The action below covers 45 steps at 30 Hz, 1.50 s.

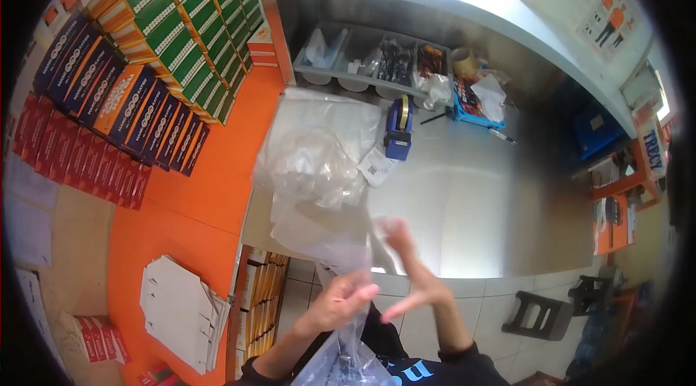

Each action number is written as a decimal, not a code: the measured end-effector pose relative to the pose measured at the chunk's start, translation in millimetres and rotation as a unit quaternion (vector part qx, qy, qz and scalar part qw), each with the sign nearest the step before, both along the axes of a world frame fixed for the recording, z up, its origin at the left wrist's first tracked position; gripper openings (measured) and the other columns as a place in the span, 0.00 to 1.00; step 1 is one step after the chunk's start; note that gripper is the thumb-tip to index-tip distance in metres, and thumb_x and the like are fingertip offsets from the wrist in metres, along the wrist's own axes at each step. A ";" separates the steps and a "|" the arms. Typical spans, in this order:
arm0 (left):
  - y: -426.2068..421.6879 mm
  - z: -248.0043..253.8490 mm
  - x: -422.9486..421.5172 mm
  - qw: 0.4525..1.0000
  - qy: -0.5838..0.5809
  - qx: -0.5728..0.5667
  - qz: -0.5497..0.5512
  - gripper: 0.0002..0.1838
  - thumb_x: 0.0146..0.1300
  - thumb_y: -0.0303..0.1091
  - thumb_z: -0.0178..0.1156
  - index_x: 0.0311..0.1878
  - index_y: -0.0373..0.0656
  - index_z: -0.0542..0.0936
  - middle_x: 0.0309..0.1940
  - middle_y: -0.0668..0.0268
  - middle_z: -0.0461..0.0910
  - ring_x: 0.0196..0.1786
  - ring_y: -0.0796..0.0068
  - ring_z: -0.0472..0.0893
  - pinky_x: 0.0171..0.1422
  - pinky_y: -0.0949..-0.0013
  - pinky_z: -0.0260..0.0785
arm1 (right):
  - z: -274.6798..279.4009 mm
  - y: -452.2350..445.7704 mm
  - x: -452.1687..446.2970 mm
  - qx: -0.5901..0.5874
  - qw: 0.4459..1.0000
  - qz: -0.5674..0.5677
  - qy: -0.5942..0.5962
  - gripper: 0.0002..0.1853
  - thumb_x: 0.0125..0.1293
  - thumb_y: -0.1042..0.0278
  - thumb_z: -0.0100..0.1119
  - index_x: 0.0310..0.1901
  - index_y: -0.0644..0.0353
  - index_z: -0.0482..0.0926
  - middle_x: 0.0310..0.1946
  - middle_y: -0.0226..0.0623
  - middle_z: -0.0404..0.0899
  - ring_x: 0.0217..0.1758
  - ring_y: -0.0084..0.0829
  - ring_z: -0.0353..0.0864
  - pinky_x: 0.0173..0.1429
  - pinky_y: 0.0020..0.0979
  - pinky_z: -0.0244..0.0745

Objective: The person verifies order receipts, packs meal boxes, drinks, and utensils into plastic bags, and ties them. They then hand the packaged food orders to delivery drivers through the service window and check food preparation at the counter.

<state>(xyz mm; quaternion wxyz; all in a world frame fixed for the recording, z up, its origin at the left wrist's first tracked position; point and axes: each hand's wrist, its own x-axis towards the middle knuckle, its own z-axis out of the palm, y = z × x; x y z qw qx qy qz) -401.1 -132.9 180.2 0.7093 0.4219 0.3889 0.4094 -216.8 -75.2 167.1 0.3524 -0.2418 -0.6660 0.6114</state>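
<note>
Near the bottom centre, my left hand (337, 304) is closed around the gathered neck of a clear plastic bag (341, 366), which hangs down in front of my body. My right hand (415, 270) is to the right of it, fingers spread and slightly blurred, with nothing in it. Just beyond my hands, a pile of clear plastic bags (312, 161) lies on the metal counter. A blue tape dispenser (399, 129) stands right of the pile, beside a small white paper label (378, 166).
A grey divided tray (354, 84) with packets and cutlery stands at the counter's back, next to a blue basket (478, 119). Stacked boxes (174, 31) and flat white cartons (181, 306) rest on the orange surface (210, 197) at left. A black stool (536, 316) is at lower right.
</note>
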 end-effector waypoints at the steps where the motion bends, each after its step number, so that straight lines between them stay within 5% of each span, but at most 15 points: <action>1: -1.8 6.5 -1.1 1.000 0.003 -0.001 -0.005 0.09 0.65 0.34 0.54 0.44 0.41 0.74 0.27 0.76 0.70 0.26 0.87 0.67 0.28 0.80 0.59 | -19.7 4.7 -14.0 -0.044 0.995 0.089 -0.011 0.73 0.27 0.49 0.80 0.69 0.60 0.34 0.70 0.49 0.38 0.74 0.39 0.38 0.72 0.40 0.39; 2: -1.2 12.2 -7.2 0.996 -0.007 0.027 -0.082 0.11 0.66 0.35 0.51 0.49 0.43 0.71 0.28 0.76 0.69 0.26 0.88 0.66 0.28 0.81 0.57 | -33.0 3.0 -22.4 -0.046 0.994 0.077 0.056 0.55 0.36 0.53 0.77 0.65 0.63 0.56 0.62 0.49 0.61 0.66 0.37 0.60 0.66 0.37 0.56; 6: -2.2 41.1 -38.6 0.984 -0.078 -0.098 -0.125 0.19 0.70 0.37 0.44 0.61 0.43 0.62 0.24 0.79 0.64 0.23 0.92 0.59 0.24 0.84 0.49 | -22.6 37.0 -10.4 -0.089 0.947 0.309 0.012 0.12 0.52 0.64 0.68 0.33 0.63 0.78 0.26 0.32 0.80 0.32 0.21 0.78 0.38 0.24 0.71; 11: 3.8 48.4 -58.6 0.967 -0.077 -0.154 -0.189 0.28 0.70 0.40 0.44 0.69 0.42 0.52 0.24 0.79 0.65 0.20 0.94 0.56 0.23 0.86 0.44 | -46.6 37.2 -50.9 -0.043 0.942 0.333 0.013 0.18 0.51 0.62 0.70 0.38 0.65 0.78 0.30 0.34 0.80 0.36 0.22 0.78 0.42 0.24 0.72; 13: 5.3 43.2 -63.3 0.959 -0.113 -0.194 -0.173 0.31 0.67 0.37 0.50 0.69 0.41 0.51 0.33 0.73 0.73 0.28 0.92 0.68 0.30 0.86 0.57 | -56.2 38.5 -55.4 -0.102 0.914 0.392 0.020 0.18 0.52 0.62 0.69 0.38 0.66 0.78 0.31 0.34 0.80 0.37 0.22 0.77 0.42 0.24 0.72; 16: 4.5 23.2 -94.4 0.990 -0.017 -0.037 -0.134 0.36 0.52 0.28 0.66 0.65 0.39 0.61 0.57 0.62 0.69 0.59 0.74 0.68 0.62 0.72 0.60 | -55.1 34.2 -33.2 -0.287 0.874 0.392 -0.010 0.10 0.57 0.69 0.64 0.36 0.67 0.80 0.30 0.31 0.80 0.33 0.19 0.76 0.37 0.22 0.71; 21: 30.9 10.8 -104.3 0.966 0.149 0.131 -0.165 0.34 0.50 0.33 0.68 0.61 0.38 0.66 0.51 0.62 0.73 0.51 0.75 0.74 0.54 0.72 0.67 | -86.9 -31.4 -26.6 -0.386 0.882 0.270 0.028 0.10 0.59 0.67 0.62 0.35 0.66 0.79 0.26 0.30 0.77 0.28 0.17 0.73 0.34 0.20 0.69; 23: 39.2 -5.4 -108.5 0.875 0.421 0.154 -0.183 0.30 0.49 0.36 0.69 0.56 0.39 0.71 0.39 0.62 0.76 0.38 0.74 0.77 0.40 0.71 0.71 | -88.1 -53.1 -23.5 -0.449 0.879 0.124 0.103 0.08 0.59 0.67 0.62 0.31 0.65 0.78 0.24 0.31 0.76 0.24 0.17 0.71 0.29 0.20 0.67; 24: 35.5 -22.3 -98.1 0.724 0.606 0.324 -0.056 0.28 0.46 0.41 0.71 0.50 0.40 0.74 0.28 0.63 0.74 0.26 0.73 0.75 0.29 0.70 0.68 | -75.3 -62.3 -26.3 -0.443 0.893 0.048 0.062 0.09 0.57 0.69 0.64 0.25 0.63 0.74 0.22 0.31 0.75 0.21 0.15 0.69 0.24 0.18 0.63; 27: -5.0 -4.8 -37.9 0.749 0.525 0.311 0.257 0.27 0.44 0.45 0.72 0.45 0.41 0.76 0.25 0.65 0.74 0.25 0.71 0.75 0.31 0.71 0.70 | -47.1 -72.4 -26.7 -0.352 0.922 -0.163 0.005 0.12 0.53 0.70 0.67 0.23 0.61 0.72 0.21 0.31 0.74 0.20 0.15 0.70 0.22 0.16 0.62; 29: -32.0 8.2 -6.3 0.883 0.395 0.213 0.134 0.25 0.44 0.45 0.71 0.42 0.40 0.77 0.29 0.62 0.76 0.27 0.73 0.77 0.32 0.71 0.71 | -34.2 -70.5 -34.6 -0.367 0.898 -0.242 -0.015 0.15 0.49 0.70 0.70 0.21 0.59 0.69 0.22 0.31 0.74 0.21 0.16 0.70 0.21 0.16 0.61; 32: -36.2 2.8 6.8 0.937 0.282 0.178 0.107 0.18 0.44 0.38 0.72 0.34 0.39 0.78 0.25 0.65 0.78 0.25 0.80 0.77 0.30 0.76 0.71 | -7.3 -73.0 -48.0 -0.321 0.901 -0.290 0.016 0.18 0.47 0.71 0.72 0.20 0.57 0.66 0.22 0.32 0.74 0.21 0.16 0.70 0.21 0.17 0.62; 35: -39.6 51.7 -2.3 0.965 0.220 0.135 0.050 0.12 0.44 0.30 0.72 0.29 0.37 0.78 0.17 0.70 0.77 0.22 0.84 0.75 0.28 0.80 0.69 | 38.4 -73.7 -35.5 -0.371 0.913 -0.162 0.047 0.22 0.46 0.72 0.73 0.20 0.55 0.61 0.22 0.30 0.73 0.23 0.16 0.70 0.24 0.18 0.64; 38: -47.9 79.0 -11.1 0.949 0.205 0.206 -0.122 0.10 0.46 0.27 0.70 0.28 0.37 0.78 0.19 0.70 0.78 0.22 0.86 0.75 0.27 0.81 0.68 | 39.2 -63.7 -10.0 -0.172 0.938 0.220 0.208 0.15 0.47 0.74 0.72 0.25 0.57 0.69 0.23 0.28 0.74 0.29 0.17 0.72 0.30 0.20 0.67; 45: -20.4 59.3 26.4 0.969 0.174 0.164 -0.059 0.07 0.45 0.22 0.67 0.27 0.35 0.79 0.24 0.68 0.77 0.24 0.84 0.76 0.26 0.80 0.69 | 49.1 -33.7 28.5 -0.214 0.975 0.048 -0.032 0.19 0.43 0.62 0.76 0.19 0.59 0.71 0.20 0.28 0.73 0.25 0.18 0.70 0.27 0.22 0.62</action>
